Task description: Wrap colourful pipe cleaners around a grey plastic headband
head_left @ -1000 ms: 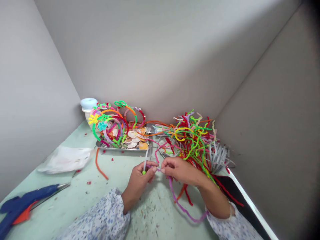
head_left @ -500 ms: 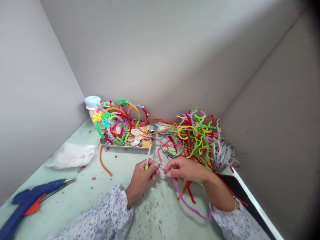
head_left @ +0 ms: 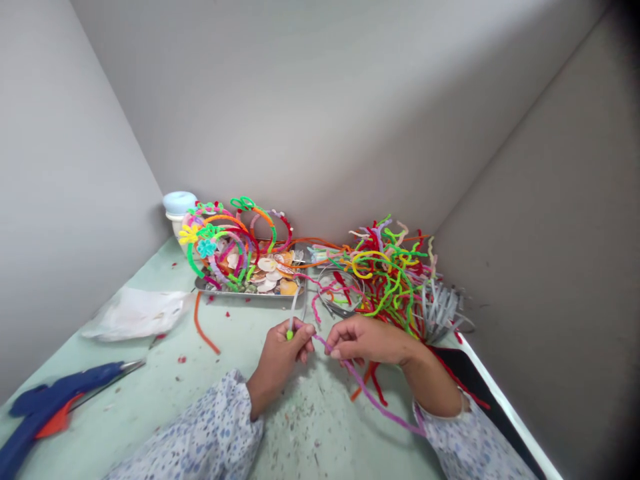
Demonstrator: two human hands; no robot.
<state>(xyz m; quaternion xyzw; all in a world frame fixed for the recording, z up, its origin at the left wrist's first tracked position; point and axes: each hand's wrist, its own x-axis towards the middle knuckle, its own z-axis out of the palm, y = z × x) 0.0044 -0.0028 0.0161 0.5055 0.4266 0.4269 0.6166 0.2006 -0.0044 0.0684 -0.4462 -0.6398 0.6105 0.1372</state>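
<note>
My left hand [head_left: 280, 357] is closed in a pinch around a thin whitish headband [head_left: 294, 305]. A small piece of bright green pipe cleaner [head_left: 289, 335] shows on the band beside my thumb. A purple pipe cleaner [head_left: 377, 405] runs from the fingers of my left hand across to my right hand [head_left: 363, 343]. The fingertips of my right hand pinch it a short way along. Its long loose part trails down to the right sleeve. How the purple piece meets the band is hidden by the left fingers.
Behind my hands stands a metal tray [head_left: 250, 297] of shells with decorated headbands [head_left: 273, 230] on it. Right of it lie a pipe cleaner heap [head_left: 395, 287] and grey bands [head_left: 443, 310]. A blue glue gun [head_left: 65, 393] and a white plastic bag [head_left: 137, 313] lie left.
The view has shifted slightly, so everything sits a little further left. The loose part of the purple pipe cleaner has straightened and lies less curved. Both hands keep their pinch.
</note>
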